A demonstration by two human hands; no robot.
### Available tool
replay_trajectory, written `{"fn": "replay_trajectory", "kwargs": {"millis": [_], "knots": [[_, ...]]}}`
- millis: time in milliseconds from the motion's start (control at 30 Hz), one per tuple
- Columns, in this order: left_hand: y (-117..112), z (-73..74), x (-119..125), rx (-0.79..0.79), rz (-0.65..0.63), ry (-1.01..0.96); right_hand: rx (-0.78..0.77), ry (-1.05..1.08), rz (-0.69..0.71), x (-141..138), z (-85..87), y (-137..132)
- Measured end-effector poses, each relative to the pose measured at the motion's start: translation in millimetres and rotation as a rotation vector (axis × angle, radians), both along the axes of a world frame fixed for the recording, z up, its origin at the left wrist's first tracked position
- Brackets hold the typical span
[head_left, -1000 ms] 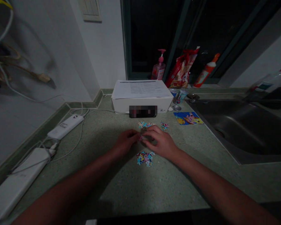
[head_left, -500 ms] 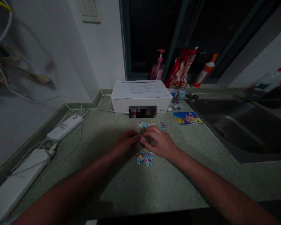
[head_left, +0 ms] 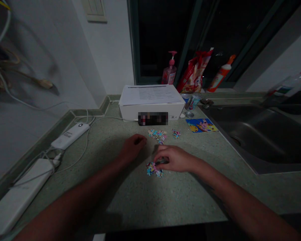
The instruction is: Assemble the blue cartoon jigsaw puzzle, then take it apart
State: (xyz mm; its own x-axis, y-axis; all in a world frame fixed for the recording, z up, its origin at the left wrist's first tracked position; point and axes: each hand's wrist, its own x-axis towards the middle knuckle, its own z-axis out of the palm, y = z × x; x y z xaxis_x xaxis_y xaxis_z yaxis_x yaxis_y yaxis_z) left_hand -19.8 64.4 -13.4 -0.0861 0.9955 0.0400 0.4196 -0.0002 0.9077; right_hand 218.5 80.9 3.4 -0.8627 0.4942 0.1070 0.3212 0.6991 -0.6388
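Observation:
My right hand (head_left: 172,158) reaches down to the near pile of small, colourful jigsaw puzzle pieces (head_left: 150,171). Its thumb and finger are pinched at the pile's upper edge, by a pink puzzle piece (head_left: 154,166) that appears to be between the tips. To the left, my left hand (head_left: 134,146) is held at the counter with its fingers curled together; whatever it may hold is hidden. Beyond the hands lies a spread of puzzle pieces (head_left: 157,134), mostly pale and light blue. A smaller cluster of pieces (head_left: 176,134) is to its right.
A white box (head_left: 130,111) with a printed sheet stands at the back, a dark, blurred-out object (head_left: 153,119) before it. On the right are a cartoon picture card (head_left: 202,125), a can (head_left: 193,101) and the sink (head_left: 256,134). White power strips (head_left: 70,135) and cables line the left.
The hands have moved apart from around a small pink piece. My right hand came down toward me to the near pile, while my left drew slightly left and away.

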Motion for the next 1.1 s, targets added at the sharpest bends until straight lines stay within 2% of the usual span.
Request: {"fn": "replay_trajectory", "kwargs": {"millis": [133, 300, 400, 800, 967, 1100], "knots": [[3.1, -2.4, -3.5, 0.100, -0.056, 0.307, -0.037, 0.029, -0.006, -1.0, -1.6, 3.8], [10.3, -7.6, 0.7, 0.403, -0.229, 0.721, 0.078, 0.027, -0.218, -0.6, -5.2, 9.4], [12.9, -12.3, 5.2, 0.421, -0.251, 0.846, 0.135, -0.008, -0.267, -0.7, -6.8, 9.4], [12.9, -16.1, 6.3, 0.418, -0.224, 0.906, 0.278, -0.050, -0.426, -0.5, -6.9, 12.3], [12.0, -14.6, 5.9, 0.487, -0.220, 0.843, 0.417, -0.033, -0.618, 3.5, -11.8, 25.9], [11.6, -14.7, 6.2, 0.509, -0.231, 0.826, 0.502, -0.027, -0.647, -3.4, -18.5, 41.3]]}}
